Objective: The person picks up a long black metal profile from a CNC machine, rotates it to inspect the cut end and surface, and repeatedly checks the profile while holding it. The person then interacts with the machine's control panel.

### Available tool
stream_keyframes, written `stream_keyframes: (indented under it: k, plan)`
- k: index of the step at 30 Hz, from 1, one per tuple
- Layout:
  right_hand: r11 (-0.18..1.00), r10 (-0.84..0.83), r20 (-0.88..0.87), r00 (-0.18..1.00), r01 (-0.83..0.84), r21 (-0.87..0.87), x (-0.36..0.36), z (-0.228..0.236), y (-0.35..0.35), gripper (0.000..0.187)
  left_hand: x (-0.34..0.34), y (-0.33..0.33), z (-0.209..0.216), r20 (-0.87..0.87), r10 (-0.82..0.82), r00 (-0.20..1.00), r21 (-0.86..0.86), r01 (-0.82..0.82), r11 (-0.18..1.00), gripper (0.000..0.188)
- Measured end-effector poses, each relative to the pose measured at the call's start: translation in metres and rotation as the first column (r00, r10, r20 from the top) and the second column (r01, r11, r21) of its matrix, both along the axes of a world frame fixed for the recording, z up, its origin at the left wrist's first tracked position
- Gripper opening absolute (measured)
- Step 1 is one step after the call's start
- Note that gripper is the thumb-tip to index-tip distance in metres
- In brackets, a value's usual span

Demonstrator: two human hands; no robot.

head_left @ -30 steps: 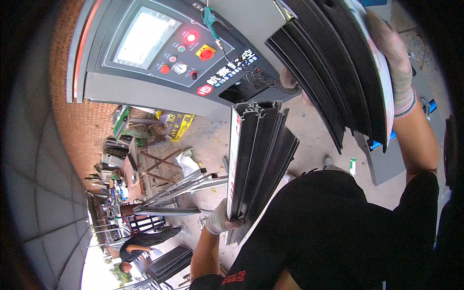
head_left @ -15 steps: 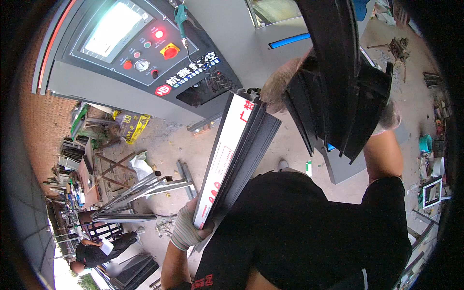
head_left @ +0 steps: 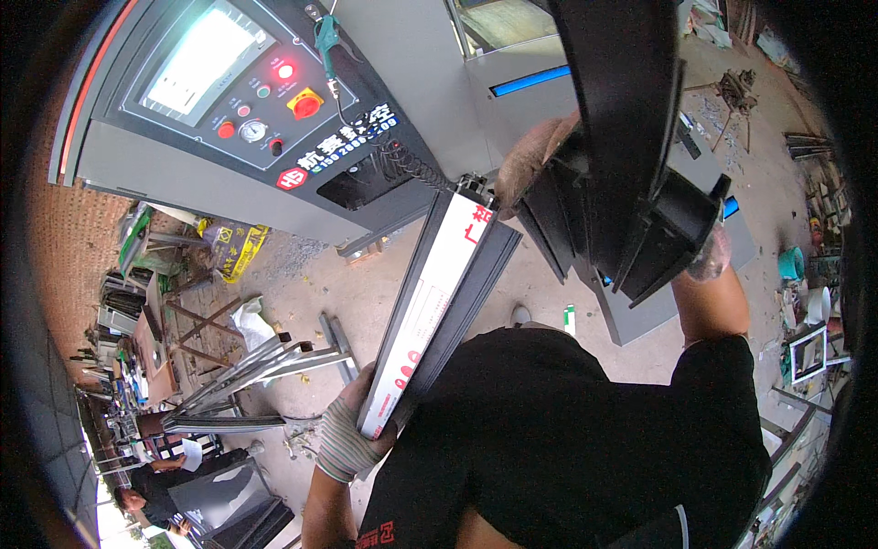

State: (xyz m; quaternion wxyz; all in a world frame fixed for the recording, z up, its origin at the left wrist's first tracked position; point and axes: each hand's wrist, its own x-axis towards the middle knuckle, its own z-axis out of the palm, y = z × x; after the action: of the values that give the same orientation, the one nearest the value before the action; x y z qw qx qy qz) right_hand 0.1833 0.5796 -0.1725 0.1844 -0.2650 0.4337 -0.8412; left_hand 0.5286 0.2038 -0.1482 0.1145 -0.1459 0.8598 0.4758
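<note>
My left hand, in a striped knit glove, is closed round the lower end of a long dark window-frame profile. White protective film with red print covers one face, and the profile slants up in front of my body. Several long black profiles rise close to the camera at upper right. My gloved right hand grips them from behind; its fingers show on their left side and its wrist on the right, the rest being hidden. The filmed profile's far end lies near those fingers.
A grey machine with a lit control panel, buttons and a hanging green air gun stands ahead. Metal profiles lie on a stand at left. Another person is beside a dark panel at lower left. A white frame stands at right.
The view has shifted slightly, and the filmed face of the left profile has turned more toward me. The black profiles have tilted a little. At lower left, the other person has changed posture.
</note>
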Motion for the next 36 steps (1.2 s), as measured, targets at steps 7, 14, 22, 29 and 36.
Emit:
stream_keyframes:
  k: [7, 14, 22, 29, 36]
  plan:
    - [0.994, 0.104, -0.002, 0.995, -0.104, -0.022, 0.007, -0.022, -0.001, 0.051, -0.006, 0.001, 0.002, -0.004, -0.038, 0.999, 0.046, 0.039, 0.998, 0.073]
    - [0.916, -0.353, 0.018, 0.935, 0.342, 0.211, 0.007, 0.029, 0.027, 0.05, -0.009, -0.004, -0.015, -0.043, -0.038, 0.998, 0.094, 0.042, 0.995, 0.047]
    - [0.161, -0.346, -0.383, 0.857, 0.456, 0.875, -0.08, -0.051, 0.047, 0.087, -0.004, -0.007, -0.032, -0.018, 0.101, 0.995, 0.307, -0.091, 0.947, 0.041]
    - [-0.482, -0.022, -0.565, 0.825, 0.486, 0.729, -0.05, -0.121, 0.01, 0.094, 0.001, -0.023, -0.046, -0.071, 0.018, 0.997, 0.182, -0.005, 0.983, 0.045]
    - [-0.544, 0.146, -0.539, 0.83, 0.522, 0.656, -0.044, -0.13, -0.002, 0.092, 0.026, -0.045, -0.083, -0.02, 0.001, 1.0, 0.335, 0.006, 0.942, 0.065]
